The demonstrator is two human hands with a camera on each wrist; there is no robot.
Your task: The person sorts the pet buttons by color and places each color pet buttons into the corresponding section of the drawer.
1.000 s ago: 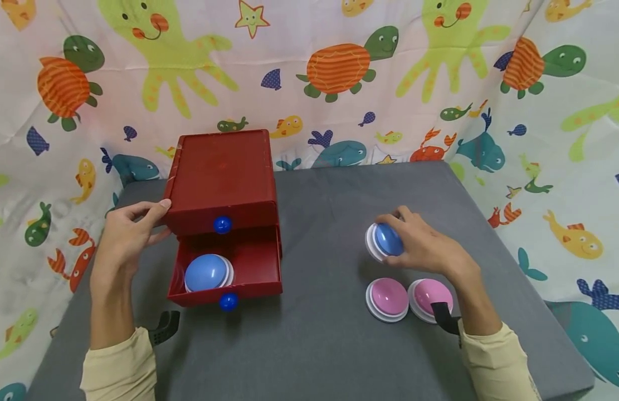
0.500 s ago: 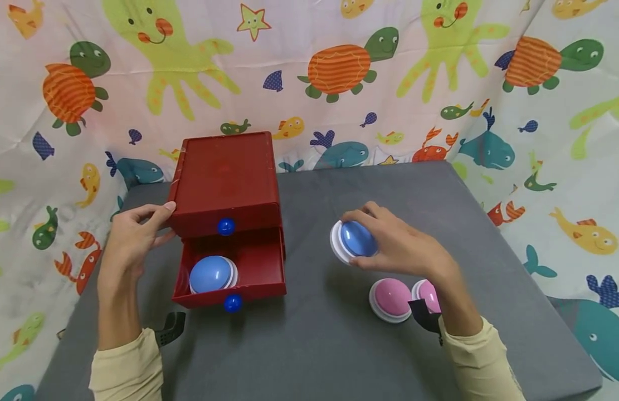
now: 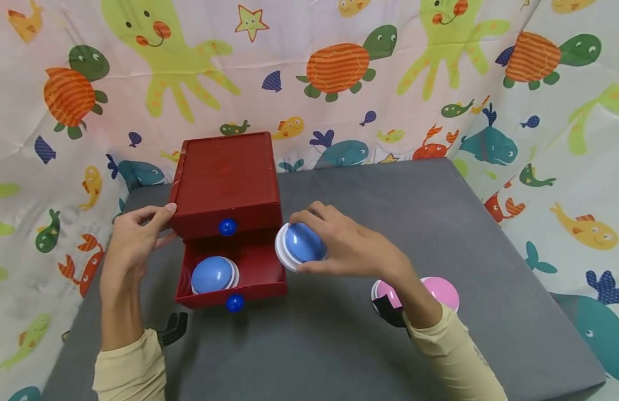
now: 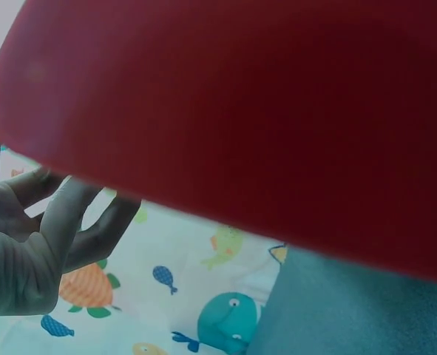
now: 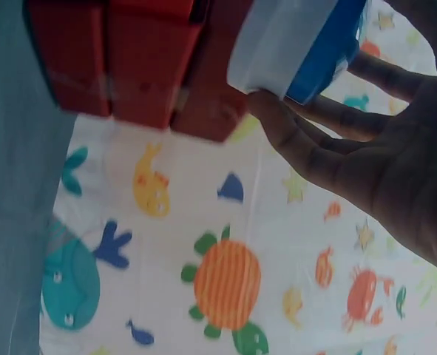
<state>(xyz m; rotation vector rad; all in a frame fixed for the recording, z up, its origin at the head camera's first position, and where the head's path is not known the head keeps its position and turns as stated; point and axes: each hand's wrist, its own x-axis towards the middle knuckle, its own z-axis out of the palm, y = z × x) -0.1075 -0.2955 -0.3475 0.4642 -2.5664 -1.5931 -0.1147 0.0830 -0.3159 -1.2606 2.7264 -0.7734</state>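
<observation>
Right hand [image 3: 346, 242]: thumb and fingers grip a blue-and-white dome [image 3: 306, 243], tilted, up off the grey table [image 3: 309, 345], at the right edge of the lower drawer [image 3: 261, 267] pulled out of the red box [image 3: 226, 172]; touching the drawer or not, I can't tell. Left hand [image 3: 133, 234]: I hold the red box's front left corner, thumb on the edge. Second blue dome [image 3: 211, 274]: inside that drawer, left part. Two pink domes [image 3: 442, 292]: well right of the red box, partly hidden by my forearm.
</observation>
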